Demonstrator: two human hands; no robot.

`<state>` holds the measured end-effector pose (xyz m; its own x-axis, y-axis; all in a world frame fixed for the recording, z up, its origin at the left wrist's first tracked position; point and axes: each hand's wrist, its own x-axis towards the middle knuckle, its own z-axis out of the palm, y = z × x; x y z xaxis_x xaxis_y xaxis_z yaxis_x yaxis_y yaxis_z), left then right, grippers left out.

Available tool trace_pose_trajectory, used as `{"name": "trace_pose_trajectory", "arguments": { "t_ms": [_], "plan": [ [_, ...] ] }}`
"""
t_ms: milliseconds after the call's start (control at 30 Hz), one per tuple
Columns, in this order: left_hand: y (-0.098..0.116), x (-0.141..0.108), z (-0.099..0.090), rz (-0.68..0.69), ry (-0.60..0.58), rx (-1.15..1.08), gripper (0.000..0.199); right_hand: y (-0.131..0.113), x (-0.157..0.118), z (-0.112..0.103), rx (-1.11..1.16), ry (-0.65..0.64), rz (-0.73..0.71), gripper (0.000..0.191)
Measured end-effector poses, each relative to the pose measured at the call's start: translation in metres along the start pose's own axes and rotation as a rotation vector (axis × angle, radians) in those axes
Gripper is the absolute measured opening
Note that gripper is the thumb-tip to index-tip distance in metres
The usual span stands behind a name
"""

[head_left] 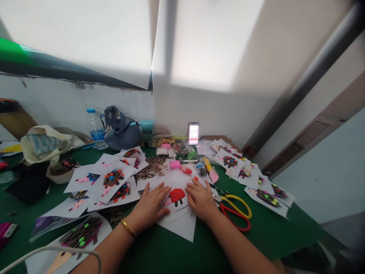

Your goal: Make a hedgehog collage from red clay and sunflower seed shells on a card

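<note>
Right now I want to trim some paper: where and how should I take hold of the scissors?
I'd grip the scissors by the yellow loop and red loop, bringing the right hand in from the right. The loops lie spread on the green tablecloth, while the metal end runs in beside that hand, so the fingers likely stay off it.

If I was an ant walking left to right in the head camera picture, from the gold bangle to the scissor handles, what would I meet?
Gold bangle → left hand → red shape → right hand → scissor handles.
</note>
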<state>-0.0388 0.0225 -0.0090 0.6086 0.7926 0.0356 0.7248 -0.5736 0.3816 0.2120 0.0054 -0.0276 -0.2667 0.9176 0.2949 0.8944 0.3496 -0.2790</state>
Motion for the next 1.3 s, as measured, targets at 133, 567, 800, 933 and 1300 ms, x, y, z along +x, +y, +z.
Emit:
{"name": "trace_pose_trajectory", "arguments": {
  "t_ms": [133,567,800,933,1300],
  "plan": [
    [0.003,0.002,-0.005,-0.019,-0.014,-0.006,0.065,0.016,0.013,-0.013,-0.132,0.094,0.156,0.031],
    [0.002,0.002,-0.004,-0.081,0.379,-0.124,0.039,0.013,0.037,-0.025,-0.07,0.146,0.097,0.023],
    [0.027,0.004,0.005,-0.157,0.305,-0.868,0.038,-0.054,0.015,-0.014,0.346,0.213,-0.191,0.024],
    [0.036,0.004,0.002,-0.264,0.275,-1.125,0.034,-0.061,0.008,-0.004,0.431,0.301,-0.215,0.029],
    [0.039,0.004,0.0,-0.375,0.346,-1.281,0.038,-0.032,0.016,-0.005,0.351,0.344,-0.178,0.024]
  ]
}}
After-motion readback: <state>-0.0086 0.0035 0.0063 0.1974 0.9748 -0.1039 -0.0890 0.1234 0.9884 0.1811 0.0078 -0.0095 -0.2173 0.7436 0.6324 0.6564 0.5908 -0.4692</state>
